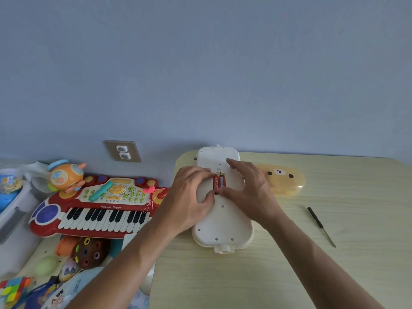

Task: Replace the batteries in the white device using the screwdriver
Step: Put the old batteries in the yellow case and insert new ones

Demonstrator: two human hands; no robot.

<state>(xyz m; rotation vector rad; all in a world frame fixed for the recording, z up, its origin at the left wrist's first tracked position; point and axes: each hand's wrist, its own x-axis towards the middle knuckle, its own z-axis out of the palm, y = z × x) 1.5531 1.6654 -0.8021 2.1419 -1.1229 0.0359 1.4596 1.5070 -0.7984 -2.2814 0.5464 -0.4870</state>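
Note:
The white device [223, 221] lies back side up on the pale wooden table [278, 264]. Its battery bay is uncovered, and two red batteries [219, 182] sit side by side in it. My left hand [191, 197] rests on the device's left side, with finger and thumb pinching the left battery at both ends. Over on the right side, my right hand [249, 186] has its thumb at the near end of the right battery and its fingers spread past the bay. A black screwdriver [321, 226] lies on the table to the right, apart from both hands.
A translucent orange bear-face case [283, 181] lies behind my right hand. A red toy keyboard [95, 208] and several toys crowd the floor left of the table. A wall socket [123, 151] is on the blue wall.

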